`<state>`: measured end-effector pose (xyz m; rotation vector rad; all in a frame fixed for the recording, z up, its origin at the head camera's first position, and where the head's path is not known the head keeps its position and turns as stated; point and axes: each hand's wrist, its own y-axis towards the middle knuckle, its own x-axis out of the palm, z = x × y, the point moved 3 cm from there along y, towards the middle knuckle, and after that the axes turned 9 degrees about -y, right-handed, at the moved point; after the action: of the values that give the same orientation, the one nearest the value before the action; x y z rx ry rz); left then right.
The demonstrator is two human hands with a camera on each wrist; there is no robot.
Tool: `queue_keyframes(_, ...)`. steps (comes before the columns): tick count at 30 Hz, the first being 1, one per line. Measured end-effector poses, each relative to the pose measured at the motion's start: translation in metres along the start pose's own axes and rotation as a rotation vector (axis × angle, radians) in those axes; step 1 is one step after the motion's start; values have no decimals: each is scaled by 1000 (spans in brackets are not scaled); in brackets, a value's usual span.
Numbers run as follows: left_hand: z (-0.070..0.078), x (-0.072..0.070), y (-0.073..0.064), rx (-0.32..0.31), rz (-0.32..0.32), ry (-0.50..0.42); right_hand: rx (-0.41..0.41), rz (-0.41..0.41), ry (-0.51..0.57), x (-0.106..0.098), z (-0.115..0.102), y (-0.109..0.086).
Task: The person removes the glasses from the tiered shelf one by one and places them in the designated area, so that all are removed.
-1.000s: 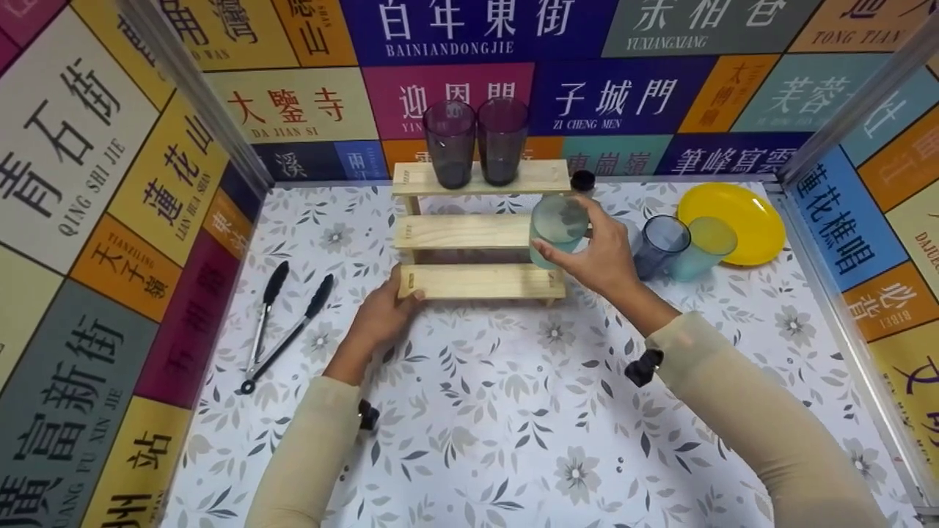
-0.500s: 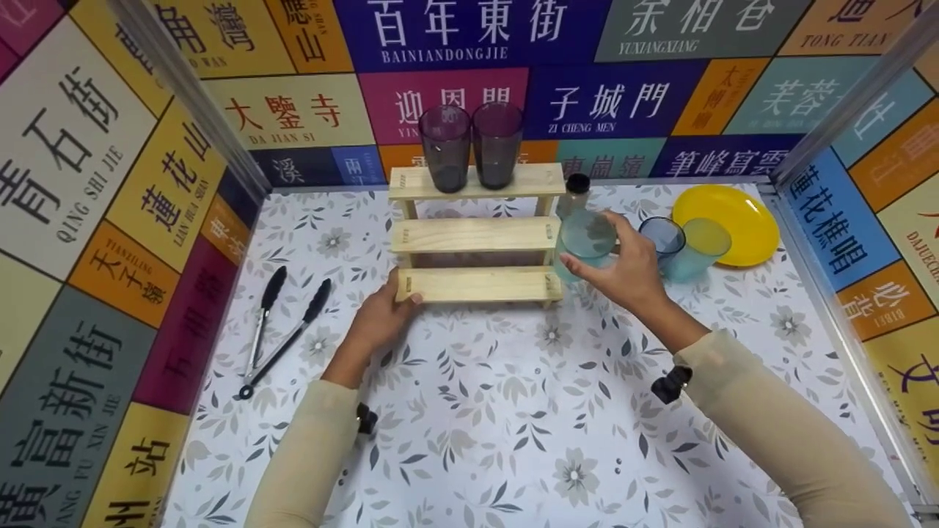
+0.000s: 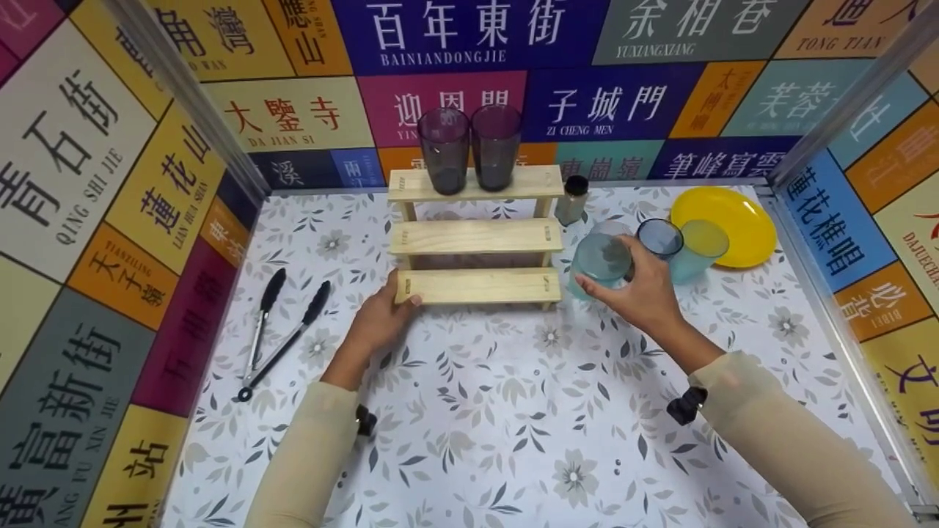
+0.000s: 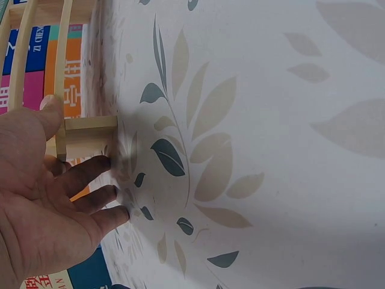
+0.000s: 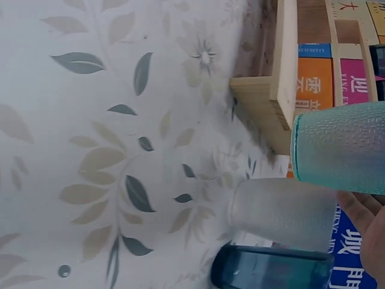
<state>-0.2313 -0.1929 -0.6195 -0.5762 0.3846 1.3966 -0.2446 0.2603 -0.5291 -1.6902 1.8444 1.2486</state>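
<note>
Currently pinching pebbled teal cup (image 3: pixel 600 260), probably light, stiff, breakable, sensibly by its side with right grip (image 3: pixel 649 293), and wooden rack (image 3: pixel 480 287) by its left end with left grip (image 3: pixel 380 315).

On my head feed, the back wall (image 3: pixel 543 88) is a patchwork of coloured rectangles lettered in Chinese, and I take my bearings from its navy BAINIANDONGJIE panel (image 3: pixel 473 37). Right of that panel I see a grey-green YUXIANGXIANG one (image 3: pixel 689 29); directly below it, a magenta one (image 3: pixel 389 121); below and to its left, a cream DA JIAN SI one (image 3: pixel 286 110). Well out on either side of it, metallic-looking corner posts (image 3: pixel 836 95) meet a similarly lettered left wall (image 3: pixel 103 235) and right wall (image 3: pixel 836 213). Below it spreads my white tabletop (image 3: pixel 469 440), printed with grey leaves and flowers, under even light with soft shadows.
</note>
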Motion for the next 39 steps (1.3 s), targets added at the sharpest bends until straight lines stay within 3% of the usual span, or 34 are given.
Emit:
queue_keyframes(5, -1, 0, 0, -24, -21, -28, 43, -9, -17, 2, 12, -12)
queue_keyframes(15, -1, 1, 0, -16, -6, -21, 36, 60, -15, 5, 24, -23)
queue_keyframes(21, -1, 1, 0, -12, -3, -16, 48, 45, -33, 8, 35, -30)
queue_keyframes(29, -4, 2, 1, 20, 4, -7, 124, -15, -38, 14, 49, -38)
queue_keyframes(31, -8, 2, 4, 38, 4, -6, 142, -26, -40, 15, 50, -38)
queue_keyframes(36, -45, 11, 24, 100, 42, 6, 172, -39, -40, 17, 54, -39)
queue_keyframes(38, -51, 14, 28, 104, 56, 12, 175, -42, -37, 18, 55, -39)
queue_keyframes(39, -46, 12, 25, 92, 45, 4, 176, -42, -36, 18, 55, -39)
